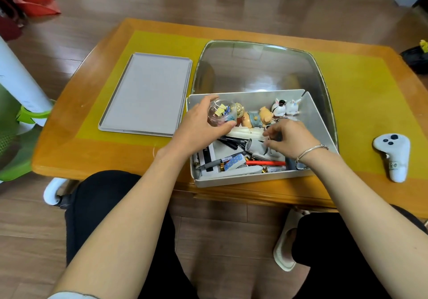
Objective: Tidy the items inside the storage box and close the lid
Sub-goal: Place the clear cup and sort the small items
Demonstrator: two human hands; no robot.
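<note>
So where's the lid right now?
In the head view, the lid lies flat on the table, off the box and just left of it, beyond the left hand.
</note>
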